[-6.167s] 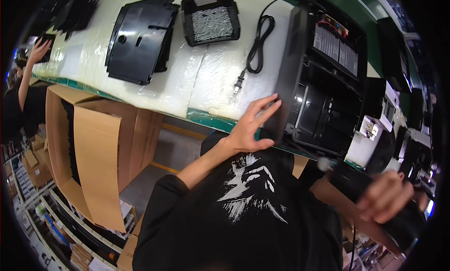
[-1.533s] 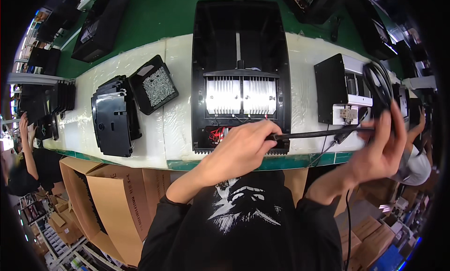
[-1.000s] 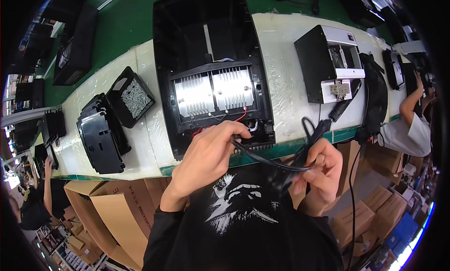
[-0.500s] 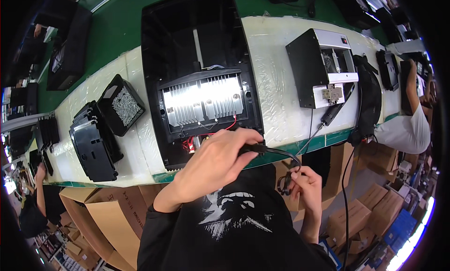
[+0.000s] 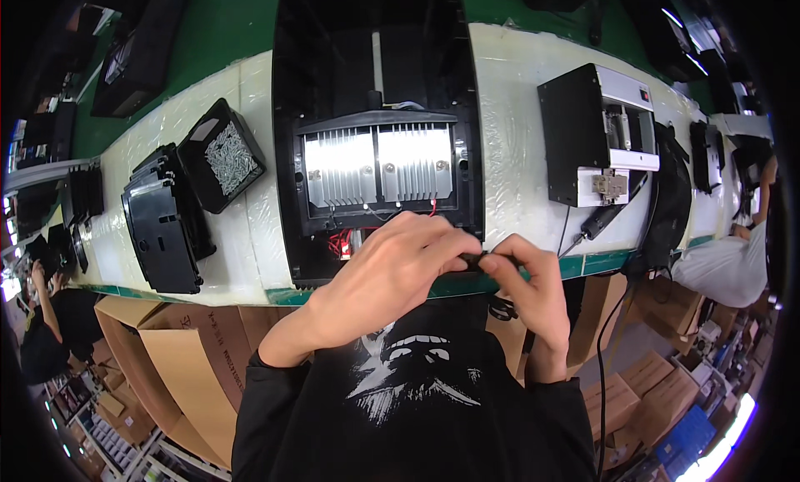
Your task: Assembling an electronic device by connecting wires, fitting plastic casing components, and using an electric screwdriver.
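A large black housing point(image 5: 377, 124) lies open on the white padded bench, with a ribbed silver heat sink point(image 5: 377, 167) inside and red wires point(image 5: 340, 244) at its near edge. My left hand point(image 5: 392, 274) rests over that near edge, its fingers pinching a thin black cable point(image 5: 475, 262). My right hand point(image 5: 527, 292) pinches the same cable just to the right, so both hands meet at the bench's front edge. More of the cable hangs in a loop point(image 5: 502, 307) below my right hand.
A black tray of screws point(image 5: 223, 154) and a black moulded part point(image 5: 163, 224) lie to the left. A black and white box unit point(image 5: 598, 134) with a hanging cable stands right. Cardboard boxes point(image 5: 175, 357) sit under the bench. Other people work at far left and far right.
The view has swung to centre on the open housing. My right hand rose from below the bench to meet my left hand, and both now pinch the cable at the housing's near edge.
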The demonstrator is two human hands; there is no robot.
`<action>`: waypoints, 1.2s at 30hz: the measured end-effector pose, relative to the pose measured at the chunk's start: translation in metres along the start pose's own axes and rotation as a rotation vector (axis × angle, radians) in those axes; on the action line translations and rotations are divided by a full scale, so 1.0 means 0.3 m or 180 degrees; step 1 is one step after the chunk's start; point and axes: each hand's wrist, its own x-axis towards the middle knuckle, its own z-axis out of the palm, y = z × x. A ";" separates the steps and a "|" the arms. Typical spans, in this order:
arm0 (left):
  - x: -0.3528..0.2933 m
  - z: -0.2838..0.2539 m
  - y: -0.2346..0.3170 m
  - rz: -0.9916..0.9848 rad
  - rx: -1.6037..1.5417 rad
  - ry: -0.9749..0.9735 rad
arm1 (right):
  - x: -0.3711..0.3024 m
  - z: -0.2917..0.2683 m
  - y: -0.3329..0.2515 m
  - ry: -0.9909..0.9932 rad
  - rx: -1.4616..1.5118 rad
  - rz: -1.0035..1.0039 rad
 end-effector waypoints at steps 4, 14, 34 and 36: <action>0.002 0.026 -0.017 -0.0202 -0.0095 0.0208 | 0.034 -0.001 0.009 0.0137 0.0440 -0.0265; -0.016 0.014 -0.031 -0.0125 0.0059 0.0020 | 0.045 -0.007 0.021 0.0405 -0.0329 -0.0892; 0.042 0.045 0.017 -0.0583 0.0298 -0.0236 | 0.106 -0.086 0.064 -0.0484 0.0980 0.0640; 0.033 0.043 -0.002 -0.0509 0.0263 -0.0123 | 0.112 -0.055 0.077 -0.0295 0.1152 0.0662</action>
